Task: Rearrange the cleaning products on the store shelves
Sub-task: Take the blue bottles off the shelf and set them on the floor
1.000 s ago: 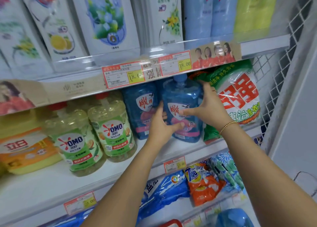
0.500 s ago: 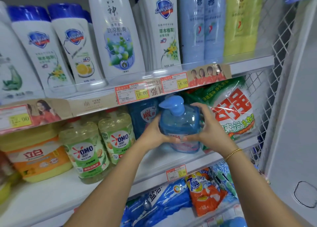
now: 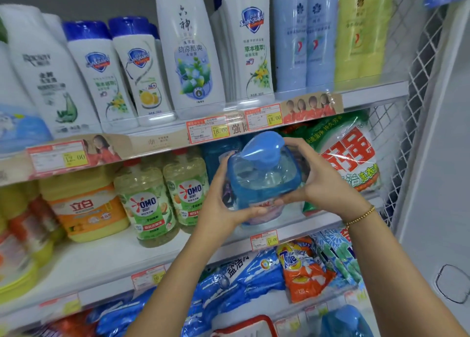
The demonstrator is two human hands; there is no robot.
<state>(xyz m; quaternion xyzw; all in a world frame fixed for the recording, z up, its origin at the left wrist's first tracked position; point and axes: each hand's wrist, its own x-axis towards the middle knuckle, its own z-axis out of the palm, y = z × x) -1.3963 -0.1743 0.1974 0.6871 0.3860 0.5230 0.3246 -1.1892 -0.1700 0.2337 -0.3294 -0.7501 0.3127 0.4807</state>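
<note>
The person has two bare arms, uncovered as far as the picture shows. The left hand [image 3: 223, 204] and the right hand [image 3: 323, 184] are bare too. A thin bracelet [image 3: 361, 216] goes round the right wrist. It is made of tiny round beads in a gold colour, all in one row, and it sits snug against the wrist.

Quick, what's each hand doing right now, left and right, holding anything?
Left hand: closed, gripping the blue pump bottle on its left side.
Right hand: closed, gripping the same bottle on its right side.
</note>
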